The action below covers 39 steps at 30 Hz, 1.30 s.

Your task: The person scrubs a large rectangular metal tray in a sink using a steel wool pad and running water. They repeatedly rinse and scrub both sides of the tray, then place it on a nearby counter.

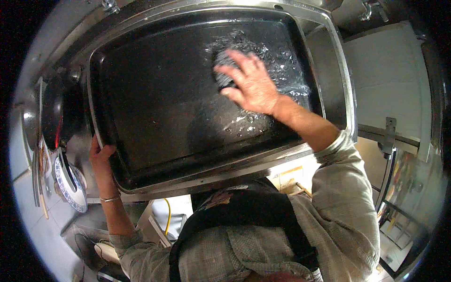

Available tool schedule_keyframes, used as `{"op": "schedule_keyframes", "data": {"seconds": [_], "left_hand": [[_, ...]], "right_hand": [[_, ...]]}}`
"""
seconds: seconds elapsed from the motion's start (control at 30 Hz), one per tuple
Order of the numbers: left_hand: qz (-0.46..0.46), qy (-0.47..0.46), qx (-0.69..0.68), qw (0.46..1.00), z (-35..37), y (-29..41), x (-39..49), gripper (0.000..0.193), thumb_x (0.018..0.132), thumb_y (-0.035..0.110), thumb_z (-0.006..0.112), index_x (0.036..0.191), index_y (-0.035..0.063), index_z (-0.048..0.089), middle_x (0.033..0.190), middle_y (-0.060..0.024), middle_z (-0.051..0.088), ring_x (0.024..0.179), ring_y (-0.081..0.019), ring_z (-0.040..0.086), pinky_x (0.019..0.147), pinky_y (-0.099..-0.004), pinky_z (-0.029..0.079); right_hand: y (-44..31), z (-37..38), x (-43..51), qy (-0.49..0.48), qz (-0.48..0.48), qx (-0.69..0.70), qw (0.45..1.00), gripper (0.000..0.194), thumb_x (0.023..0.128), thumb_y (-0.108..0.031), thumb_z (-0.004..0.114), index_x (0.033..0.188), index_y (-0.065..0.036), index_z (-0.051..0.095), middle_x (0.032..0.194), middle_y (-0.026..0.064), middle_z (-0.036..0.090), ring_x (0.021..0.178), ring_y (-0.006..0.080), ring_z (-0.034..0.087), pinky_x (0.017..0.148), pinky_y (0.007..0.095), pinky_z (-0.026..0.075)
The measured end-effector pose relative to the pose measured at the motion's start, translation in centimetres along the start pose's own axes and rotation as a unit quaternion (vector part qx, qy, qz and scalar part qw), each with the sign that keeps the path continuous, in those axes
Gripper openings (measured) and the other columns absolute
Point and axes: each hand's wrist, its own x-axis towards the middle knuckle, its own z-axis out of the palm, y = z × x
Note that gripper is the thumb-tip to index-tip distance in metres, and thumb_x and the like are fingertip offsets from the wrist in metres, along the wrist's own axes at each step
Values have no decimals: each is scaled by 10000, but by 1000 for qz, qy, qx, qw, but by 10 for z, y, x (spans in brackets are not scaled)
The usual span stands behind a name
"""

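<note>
A large black baking tray point(158, 98) with raised edges lies across a metal sink, tilted a little. My left hand point(101, 153) grips its near left corner, with the thumb over the rim. My right hand point(252, 83), slightly blurred, presses a grey scouring pad point(223, 68) onto the tray's inner surface, right of the middle. The fingers are spread over the pad and hide part of it. Wet, foamy streaks lie around the pad and towards the tray's right side.
The metal sink's rim point(347, 88) shows beyond the tray on the right. A tap point(367, 12) stands at the top right, another fitting point(111, 6) at the top left. Left of the sink are dark pans point(53, 105) and a blue-and-white plate point(67, 183).
</note>
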Motion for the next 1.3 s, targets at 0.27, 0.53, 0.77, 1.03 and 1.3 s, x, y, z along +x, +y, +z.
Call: {"op": "schedule_keyframes", "data": {"seconds": [0.27, 0.53, 0.77, 1.03, 1.3], "left_hand": [[14, -12, -12, 1000, -6, -18, 14, 667, 785, 85, 609, 1447, 14, 567, 1169, -59, 669, 1004, -182, 617, 928, -295, 480], [24, 5, 19, 1000, -12, -26, 16, 669, 792, 83, 629, 1455, 17, 565, 1168, -59, 665, 998, -170, 614, 897, -282, 487], [27, -12, -2, 1000, -3, -5, 22, 666, 765, 74, 647, 1426, 14, 596, 1169, -65, 681, 1008, -166, 627, 918, -281, 490], [50, -29, -5, 998, 16, 1, 21, 654, 748, 73, 698, 1396, 19, 627, 1099, -82, 719, 968, -172, 655, 897, -300, 522], [34, -76, -117, 990, 25, -20, 43, 457, 859, 178, 799, 1275, 15, 703, 1061, -48, 745, 918, -135, 684, 840, -279, 551]], "right_hand": [[-3, -62, -78, -174, -72, 124, 974, 484, 773, 23, 699, 1198, -205, 734, 1560, 65, 466, 1453, 303, 395, 1222, 529, 237], [40, -137, -138, -259, 57, 137, 954, 459, 665, 188, 612, 967, -110, 788, 1242, 135, 622, 1175, 331, 607, 986, 419, 517], [-57, -36, -73, -247, -36, 314, 916, 506, 746, 50, 699, 1192, -183, 754, 1419, 157, 575, 1335, 347, 526, 1094, 474, 462], [-127, 14, 4, -248, -152, 357, 888, 569, 690, 52, 667, 1228, -124, 727, 1488, 95, 556, 1282, 339, 527, 1127, 494, 393], [-61, -37, -22, -335, -90, 330, 878, 527, 559, 163, 576, 983, -88, 764, 1366, 131, 637, 1291, 377, 550, 1114, 524, 408]]}}
